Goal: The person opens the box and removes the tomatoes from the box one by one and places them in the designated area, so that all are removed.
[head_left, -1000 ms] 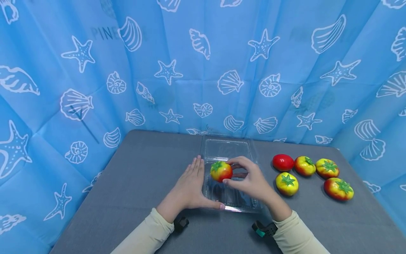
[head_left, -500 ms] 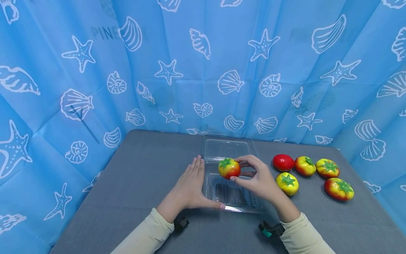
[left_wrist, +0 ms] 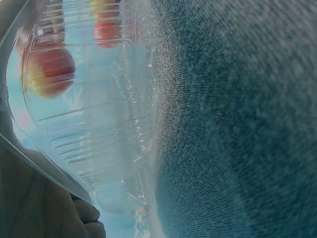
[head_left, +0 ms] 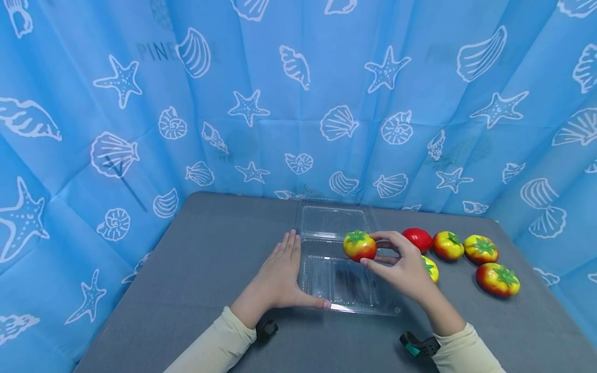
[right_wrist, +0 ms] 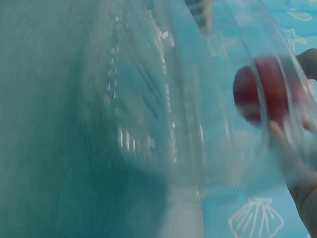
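My right hand (head_left: 408, 267) holds a red-and-yellow toy tomato (head_left: 359, 246) with a green star-shaped top, thumb in front and fingers behind. The tomato hangs over the right part of a clear plastic clamshell box (head_left: 319, 277), whose lid (head_left: 333, 220) lies folded back behind it. Straight-fingered, my left hand (head_left: 277, 277) rests along the box's left side, its thumb stretched along the front edge. Through the plastic, the left wrist view shows the held tomato (left_wrist: 52, 72) blurred; the right wrist view shows its red side (right_wrist: 267, 91) between the fingers.
To the right on the grey cloth lie several more toy tomatoes: a plain red one (head_left: 416, 239), yellow-red ones (head_left: 498, 280), and a yellow one (head_left: 431, 269) partly hidden by my right hand. A blue shell-print curtain (head_left: 289, 103) hangs behind the table.
My right hand has carried the toy tomato rightward over the box, from near my left fingers to the right part, and now partly covers the yellow tomato. The left hand stays put.
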A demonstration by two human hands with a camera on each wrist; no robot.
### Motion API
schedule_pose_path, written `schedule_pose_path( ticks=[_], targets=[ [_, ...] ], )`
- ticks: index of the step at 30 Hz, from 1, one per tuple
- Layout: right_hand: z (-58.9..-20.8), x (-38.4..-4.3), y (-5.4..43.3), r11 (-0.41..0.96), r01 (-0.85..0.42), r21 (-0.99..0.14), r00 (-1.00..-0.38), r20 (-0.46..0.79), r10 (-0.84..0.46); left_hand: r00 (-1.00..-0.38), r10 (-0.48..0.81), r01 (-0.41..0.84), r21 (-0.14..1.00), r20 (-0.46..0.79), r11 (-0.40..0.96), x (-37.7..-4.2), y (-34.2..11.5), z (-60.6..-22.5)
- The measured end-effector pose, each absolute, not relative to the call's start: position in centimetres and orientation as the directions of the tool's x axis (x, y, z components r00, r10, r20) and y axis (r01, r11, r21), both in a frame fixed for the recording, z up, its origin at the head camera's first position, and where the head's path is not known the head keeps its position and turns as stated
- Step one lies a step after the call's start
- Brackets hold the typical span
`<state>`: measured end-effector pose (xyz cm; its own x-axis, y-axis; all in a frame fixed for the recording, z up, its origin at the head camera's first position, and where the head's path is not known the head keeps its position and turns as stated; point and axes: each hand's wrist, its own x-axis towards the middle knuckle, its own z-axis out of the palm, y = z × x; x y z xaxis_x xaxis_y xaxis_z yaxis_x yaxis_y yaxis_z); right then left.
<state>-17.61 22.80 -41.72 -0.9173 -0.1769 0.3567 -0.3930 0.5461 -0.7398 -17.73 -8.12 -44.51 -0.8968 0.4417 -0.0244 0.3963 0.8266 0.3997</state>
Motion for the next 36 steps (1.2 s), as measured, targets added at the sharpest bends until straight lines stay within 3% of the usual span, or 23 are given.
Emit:
schedule_pose_path(
  ticks=[25,36],
  targets=[
    [-41.2,-15.2,30.5,0.619,-0.272,-0.736,-0.901,0.421,0.105,-0.898,0.439,0.409,0.354,-0.006,0.841,-17.5,-8.0,-44.5],
    [-41.5,-14.6,33.4,0.582,-0.127,-0.803,-0.893,0.348,0.285,-0.897,0.443,0.413,0.357,-0.001,0.838,-17.4,-8.0,-44.3]
  ],
)
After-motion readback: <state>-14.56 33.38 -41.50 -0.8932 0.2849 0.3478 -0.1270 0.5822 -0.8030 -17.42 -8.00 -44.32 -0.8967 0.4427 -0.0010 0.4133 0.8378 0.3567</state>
